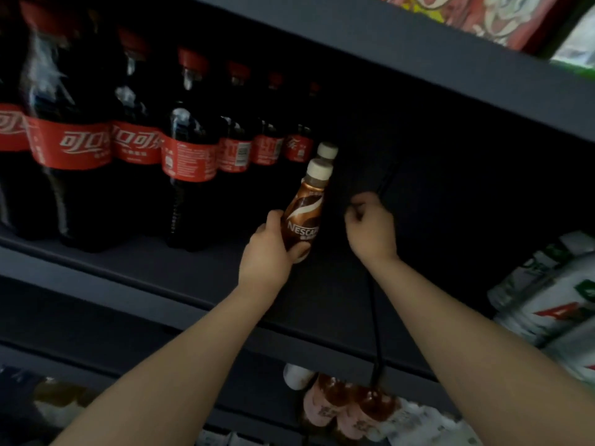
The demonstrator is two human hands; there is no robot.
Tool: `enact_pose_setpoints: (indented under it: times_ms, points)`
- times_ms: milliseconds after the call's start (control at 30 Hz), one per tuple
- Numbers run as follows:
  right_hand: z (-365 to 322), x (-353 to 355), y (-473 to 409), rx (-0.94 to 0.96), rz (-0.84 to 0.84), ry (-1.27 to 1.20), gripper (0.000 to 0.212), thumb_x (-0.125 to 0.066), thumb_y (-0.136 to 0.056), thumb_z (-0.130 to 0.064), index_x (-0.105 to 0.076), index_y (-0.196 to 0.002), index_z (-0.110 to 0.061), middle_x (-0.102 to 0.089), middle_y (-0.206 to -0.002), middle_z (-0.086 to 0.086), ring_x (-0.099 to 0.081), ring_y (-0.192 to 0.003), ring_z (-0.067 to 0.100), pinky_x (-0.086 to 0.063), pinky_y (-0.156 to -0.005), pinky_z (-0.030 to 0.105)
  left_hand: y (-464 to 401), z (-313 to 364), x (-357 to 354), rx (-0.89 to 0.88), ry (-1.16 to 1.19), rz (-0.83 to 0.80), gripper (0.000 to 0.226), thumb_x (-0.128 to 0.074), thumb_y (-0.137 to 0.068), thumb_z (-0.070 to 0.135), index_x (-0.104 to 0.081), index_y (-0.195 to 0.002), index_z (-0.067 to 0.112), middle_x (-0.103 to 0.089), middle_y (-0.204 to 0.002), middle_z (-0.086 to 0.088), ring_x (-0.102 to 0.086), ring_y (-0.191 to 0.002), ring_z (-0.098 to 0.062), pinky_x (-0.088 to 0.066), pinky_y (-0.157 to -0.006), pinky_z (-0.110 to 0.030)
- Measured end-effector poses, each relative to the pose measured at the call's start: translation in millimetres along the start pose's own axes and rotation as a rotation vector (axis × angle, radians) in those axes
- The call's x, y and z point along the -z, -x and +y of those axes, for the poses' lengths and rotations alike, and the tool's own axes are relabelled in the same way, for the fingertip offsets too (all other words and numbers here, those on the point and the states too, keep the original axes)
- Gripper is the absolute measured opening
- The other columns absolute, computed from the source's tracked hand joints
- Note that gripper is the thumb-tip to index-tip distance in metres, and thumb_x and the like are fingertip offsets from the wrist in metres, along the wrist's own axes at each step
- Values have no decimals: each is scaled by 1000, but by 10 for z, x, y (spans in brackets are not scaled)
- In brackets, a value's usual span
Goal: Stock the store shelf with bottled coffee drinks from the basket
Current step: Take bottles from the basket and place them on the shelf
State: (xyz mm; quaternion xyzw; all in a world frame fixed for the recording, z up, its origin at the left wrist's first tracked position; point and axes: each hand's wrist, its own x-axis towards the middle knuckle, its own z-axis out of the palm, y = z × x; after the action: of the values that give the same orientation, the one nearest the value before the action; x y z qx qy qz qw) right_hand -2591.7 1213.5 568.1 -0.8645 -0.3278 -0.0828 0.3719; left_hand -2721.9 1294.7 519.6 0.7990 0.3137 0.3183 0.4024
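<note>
My left hand [269, 252] grips the lower body of a brown coffee bottle [304, 217] with a cream cap, holding it upright just above the dark shelf [161, 272]. Right behind it, the cream cap of a second coffee bottle [327, 151] shows deeper on the shelf. My right hand [370, 228] is beside the held bottle, its fingers curled shut around a thin black handle [375, 317] that runs down past the shelf edge. The space to the right of that hand is too dark to make out a basket.
A row of large cola bottles [190, 149] with red labels fills the left of the same shelf. White and green packs [547, 304] stand at the right. Tea bottles [338, 403] sit on the shelf below. Colourful packages [483, 17] lie on the shelf above.
</note>
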Motion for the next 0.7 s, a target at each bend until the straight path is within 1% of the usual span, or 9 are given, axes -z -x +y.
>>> enact_pose_setpoints:
  times_ms: [133,200,267,333,400,467,533,633,700]
  points:
    - [-22,14,146,70,-87,55,23,-46,-93,-21,-54,-114,-15,-64,-86,2,-61,-74,16,-50,-64,28,-187,78,-157,72,18,-4,57,-66,-81,29,-36,-129,16,-56,-123,-14,-57,-109,-29,-50,-90,-46]
    - [-45,38,183,89,-99,73,22,-47,-93,-22,-53,-114,-15,-61,-84,1,-61,-73,17,-55,-66,33,-224,111,-194,98,-19,-32,57,-65,-82,29,-36,-129,15,-57,-122,-15,-57,-107,-30,-51,-86,-44]
    - [-61,79,225,100,-93,98,22,-47,-93,-23,-54,-112,-15,-65,-86,4,-64,-74,20,-56,-66,37,-168,120,-130,104,-143,-64,56,-63,-83,26,-36,-130,14,-56,-122,-16,-57,-106,-31,-51,-80,-42]
    - [-98,125,342,139,-113,147,20,-47,-92,-24,-55,-108,-15,-68,-86,6,-64,-72,23,-56,-62,38,19,71,84,24,-348,-46,50,-58,-85,23,-39,-130,14,-55,-121,-14,-55,-107,-32,-50,-75,-41]
    - [-189,160,534,228,-160,213,18,-46,-92,-25,-55,-105,-15,-68,-81,6,-64,-68,25,-54,-56,38,309,-16,414,-112,-553,3,35,-55,-87,20,-49,-119,9,-59,-110,-14,-56,-101,-33,-49,-67,-40]
    - [-346,173,822,318,-220,247,16,-46,-92,-26,-55,-102,-16,-69,-82,6,-64,-67,26,-52,-54,38,683,-171,775,-285,-683,10,16,-61,-80,13,-60,-95,5,-64,-86,-15,-62,-80,-35,-48,-53,-36]
    - [-521,131,1173,384,-295,256,16,-46,-92,-26,-55,-100,-16,-69,-86,5,-64,-72,28,-47,-55,35,1103,-358,1117,-360,-789,-34,4,-59,-74,12,-59,-74,8,-61,-65,-10,-62,-58,-31,-45,-40,-30]
    - [-791,-47,1813,443,-492,260,17,-43,-94,-29,-54,-100,-18,-68,-87,4,-64,-74,28,-44,-55,33,1827,-678,1578,-206,-859,-205,19,-42,-70,25,-56,-68,14,-61,-63,-5,-62,-50,-26,-43,-35,-26]
    - [-975,-249,2273,482,-646,275,19,-39,-95,-30,-52,-101,-18,-68,-90,5,-65,-77,30,-46,-57,35,2378,-1002,1844,-65,-878,-320,23,-39,-67,29,-57,-68,14,-62,-63,-5,-61,-43,-25,-39,-30,-23]
